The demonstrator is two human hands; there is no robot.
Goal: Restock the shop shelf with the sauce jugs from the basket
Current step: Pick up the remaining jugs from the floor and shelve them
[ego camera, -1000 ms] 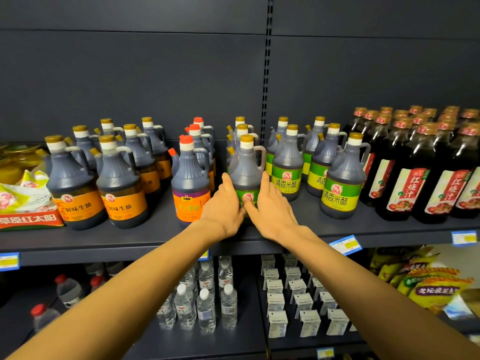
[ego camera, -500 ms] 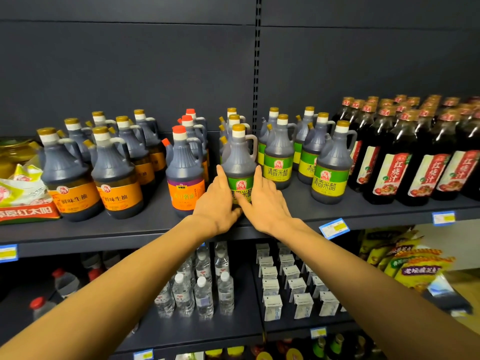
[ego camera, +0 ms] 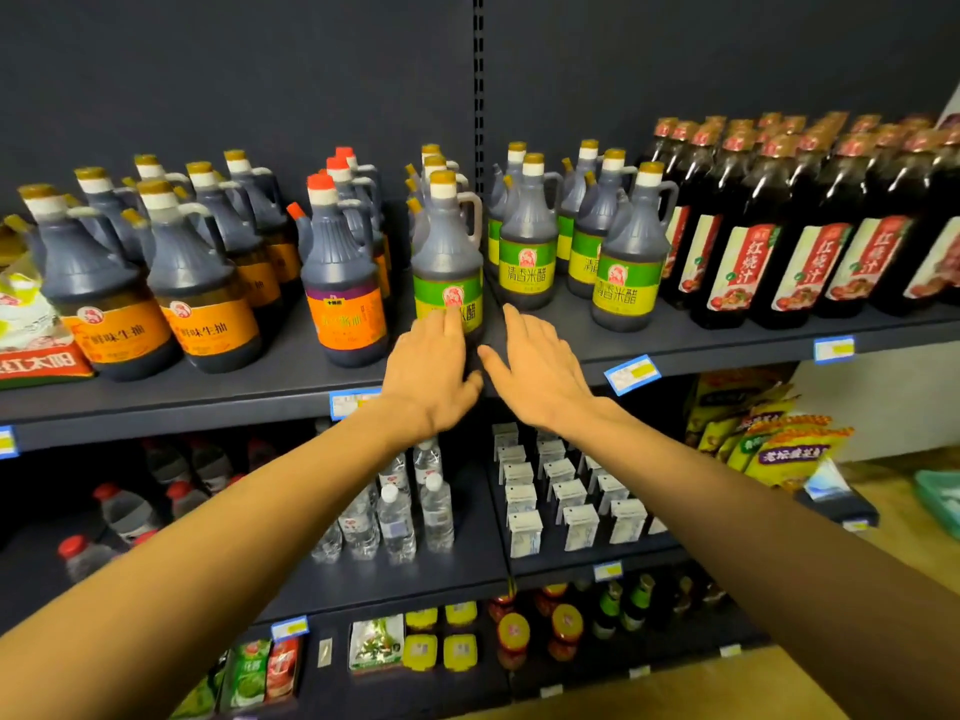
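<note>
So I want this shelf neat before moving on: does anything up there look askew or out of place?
Little stands out. The green-label jug in front of the left hand stands upright at the head of its row. One oddity: the blue price tag right of the right hand sits tilted on the shelf edge.

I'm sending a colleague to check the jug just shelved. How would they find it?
On the top stocked shelf, look just left of the upright post. The green-label jug stands frontmost in its column, beside an orange-label, red-capped jug, with the left hand touching it.
</note>
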